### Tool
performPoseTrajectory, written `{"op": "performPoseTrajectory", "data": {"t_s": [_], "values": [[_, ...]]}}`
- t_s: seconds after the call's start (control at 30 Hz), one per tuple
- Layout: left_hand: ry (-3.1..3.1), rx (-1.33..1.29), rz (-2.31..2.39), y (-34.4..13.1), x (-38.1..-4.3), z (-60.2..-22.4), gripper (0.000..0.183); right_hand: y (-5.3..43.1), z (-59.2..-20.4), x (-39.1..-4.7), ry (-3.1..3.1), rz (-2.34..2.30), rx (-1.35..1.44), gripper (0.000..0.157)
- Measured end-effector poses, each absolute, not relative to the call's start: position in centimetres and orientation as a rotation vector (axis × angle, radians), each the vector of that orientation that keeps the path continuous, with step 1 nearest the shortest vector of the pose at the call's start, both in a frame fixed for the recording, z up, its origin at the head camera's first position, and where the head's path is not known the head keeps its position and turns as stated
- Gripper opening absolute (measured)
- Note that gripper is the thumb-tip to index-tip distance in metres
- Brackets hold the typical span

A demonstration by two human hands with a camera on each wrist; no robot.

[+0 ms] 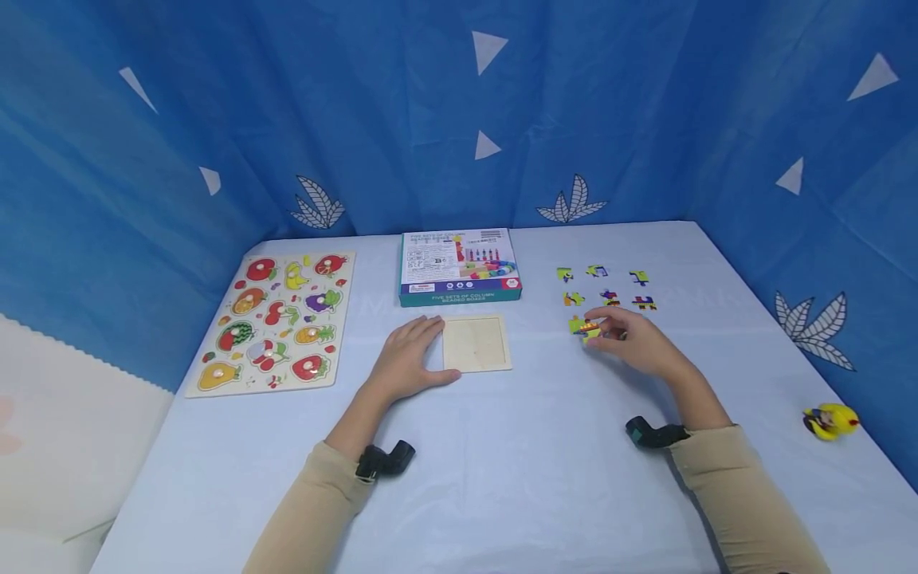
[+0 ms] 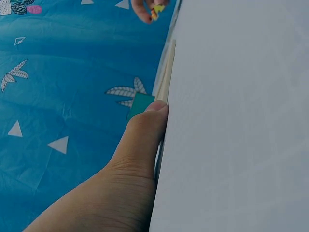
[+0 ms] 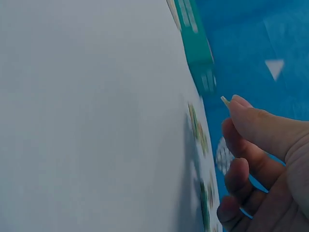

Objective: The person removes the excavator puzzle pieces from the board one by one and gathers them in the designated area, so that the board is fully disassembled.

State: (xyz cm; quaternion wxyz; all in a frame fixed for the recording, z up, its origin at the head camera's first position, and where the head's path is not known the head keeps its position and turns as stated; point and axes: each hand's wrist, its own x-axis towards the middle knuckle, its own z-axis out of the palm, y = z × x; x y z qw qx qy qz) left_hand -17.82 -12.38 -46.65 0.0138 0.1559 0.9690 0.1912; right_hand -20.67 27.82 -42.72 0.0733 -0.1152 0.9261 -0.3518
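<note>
My left hand point(image 1: 410, 359) lies spread at the left side of a square wooden puzzle tray point(image 1: 475, 344), its fingertips at the far left corner and its thumb at the near left one. The tray's thin edge point(image 2: 167, 77) shows just past the thumb in the left wrist view. Between thumb and fingers, my right hand point(image 1: 636, 341) pinches a yellow-green jigsaw piece point(image 1: 590, 332) with a coloured print. In the right wrist view that piece point(image 3: 225, 101) is seen edge-on, raised above the table. Several similar loose pieces point(image 1: 573, 299) lie just beyond the right hand.
Behind the tray stands a bead toy box point(image 1: 459, 267) with a green side. A fruit peg puzzle board point(image 1: 276, 323) occupies the table's left part. Far right, near the edge, lies a small yellow toy figure point(image 1: 830, 420). Blue curtain point(image 1: 445, 104) surrounds the white-covered table point(image 1: 516, 478).
</note>
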Motion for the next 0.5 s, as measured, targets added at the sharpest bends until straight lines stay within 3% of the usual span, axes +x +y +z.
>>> {"op": "performPoseTrajectory", "data": {"t_s": [0.5], "values": [[3.026, 0.49, 0.61, -12.4, -17.8, -46.7, 0.102, 36.4, -43.9, -20.4, 2.858, -0.973, 0.004, 0.055]]}}
